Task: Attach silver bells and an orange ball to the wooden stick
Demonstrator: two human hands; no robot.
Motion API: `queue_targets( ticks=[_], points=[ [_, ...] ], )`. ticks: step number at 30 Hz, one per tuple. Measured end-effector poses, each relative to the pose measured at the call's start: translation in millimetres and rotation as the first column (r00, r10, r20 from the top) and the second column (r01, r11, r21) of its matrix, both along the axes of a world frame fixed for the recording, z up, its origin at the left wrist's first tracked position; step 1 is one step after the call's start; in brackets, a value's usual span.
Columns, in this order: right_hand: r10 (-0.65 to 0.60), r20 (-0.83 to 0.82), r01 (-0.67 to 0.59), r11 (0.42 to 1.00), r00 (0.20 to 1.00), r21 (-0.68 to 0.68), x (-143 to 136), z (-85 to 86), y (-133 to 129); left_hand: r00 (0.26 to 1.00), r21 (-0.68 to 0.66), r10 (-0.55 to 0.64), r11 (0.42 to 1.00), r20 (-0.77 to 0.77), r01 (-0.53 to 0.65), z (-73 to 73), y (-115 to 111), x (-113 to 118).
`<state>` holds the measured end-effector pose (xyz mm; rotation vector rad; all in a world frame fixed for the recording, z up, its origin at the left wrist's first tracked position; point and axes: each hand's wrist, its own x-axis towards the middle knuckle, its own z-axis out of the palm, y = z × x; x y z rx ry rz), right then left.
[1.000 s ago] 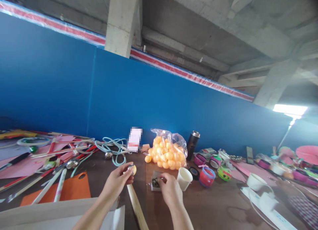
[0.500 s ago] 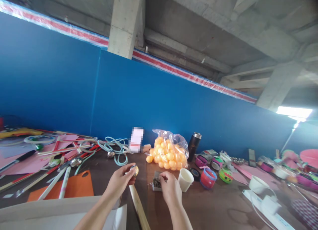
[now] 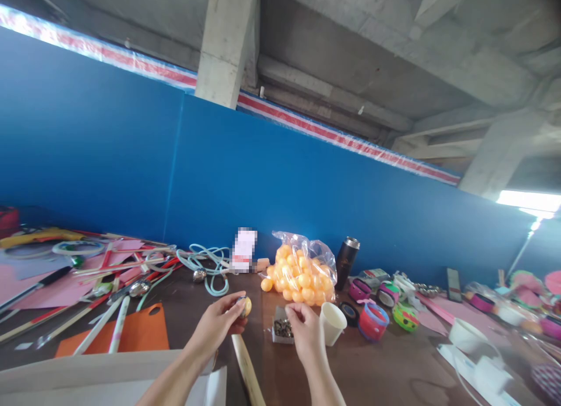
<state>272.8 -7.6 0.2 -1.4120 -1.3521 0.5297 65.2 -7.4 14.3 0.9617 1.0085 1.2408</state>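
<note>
At the far left, a white stick (image 3: 120, 323) lies across an orange sheet (image 3: 144, 331), seemingly set down wherever there was room; a pale tray (image 3: 109, 364) sits low in front of it, near the left forearm; a coil of light blue tubing (image 3: 218, 288) lies farther back, apparently pushed there to keep the near side for the hands. The left hand (image 3: 218, 321) grips a small round piece (image 3: 246, 307) between thumb and fingers, its yellowish face turned toward the right hand, probably so that side can be reached; a wooden stick (image 3: 248, 368) runs from just below that hand toward the near edge (whether it touches the piece, I cannot tell). A small box (image 3: 283, 331) of dark, shiny bits rests between the two hands, a sensible spot for picking from; the right hand (image 3: 308, 336) is beside it, thumb and forefinger tips pinched together, though I cannot tell whether anything is between them. Behind stands a clear bag of orange balls (image 3: 305, 279), its plastic presumably keeping them from rolling; one loose ball (image 3: 266, 285) lies just beside it; a white cup (image 3: 333, 324) stands just right of the right hand, and a black bottle (image 3: 347, 261) is upright near the blue wall (image 3: 280, 184).
</note>
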Motion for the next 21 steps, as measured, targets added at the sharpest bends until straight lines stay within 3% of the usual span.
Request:
queue_targets(
  ticks=[5,12,15,21],
  points=[
    [0.132,-0.261,-0.145,0.989,0.956,-0.028,-19.3,2.7,-4.1,0.999,0.033,-0.041,0.999,-0.014,0.042,-2.6,0.2,1.6],
    [0.298,-0.506,-0.370,0.928,0.809,-0.045,-51.4,6.4,-18.8,0.994,0.055,-0.101,0.994,0.030,0.099,-10.8,3.9,3.4],
    [0.291,-0.628,-0.421,0.905,0.722,-0.064,-58.5,6.0,-21.1,0.993,0.088,-0.119,0.989,0.021,0.117,-10.2,3.8,3.2],
    [0.286,-0.705,-0.451,0.891,0.649,-0.055,-61.5,5.3,-21.3,0.987,0.152,-0.158,0.976,0.011,0.154,-1.6,-1.9,4.7]
  ],
)
